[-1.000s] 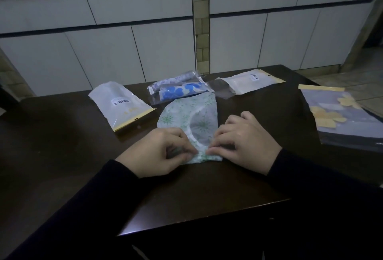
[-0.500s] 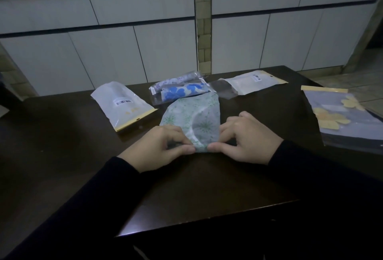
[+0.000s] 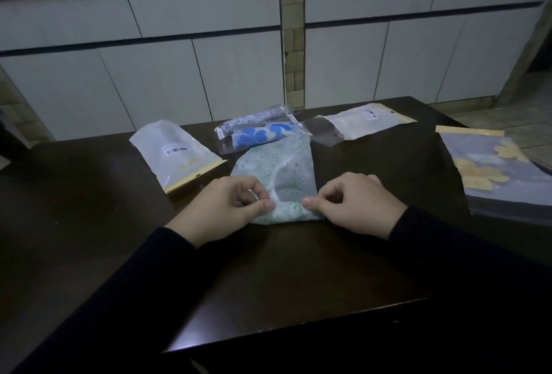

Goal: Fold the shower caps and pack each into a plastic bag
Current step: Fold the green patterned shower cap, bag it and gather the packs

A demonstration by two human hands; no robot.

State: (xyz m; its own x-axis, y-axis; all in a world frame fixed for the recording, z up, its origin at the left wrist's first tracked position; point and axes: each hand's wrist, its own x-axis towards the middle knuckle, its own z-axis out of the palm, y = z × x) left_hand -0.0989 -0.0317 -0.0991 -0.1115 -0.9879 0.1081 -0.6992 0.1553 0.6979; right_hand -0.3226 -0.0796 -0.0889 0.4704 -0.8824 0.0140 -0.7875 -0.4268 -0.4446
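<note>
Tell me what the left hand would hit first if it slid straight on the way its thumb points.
Probably the right hand: the left hand pinches the green shower cap with its thumb aimed across the near edge at the right thumb. Only cap fabric lies between.

Bare hands [image 3: 227, 209], long black sleeves [image 3: 143, 272]

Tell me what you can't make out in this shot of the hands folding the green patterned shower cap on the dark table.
Head view:
- Near corners of the green patterned shower cap: covered by the left hand and right hand pinching them.
- Flat bag with yellow flowers: cut off by the right edge.
- Barcode label on the white yellow-edged pouch: too small to read.
- Near part of the dark wooden table: lost in shadow behind the black sleeves.
</note>
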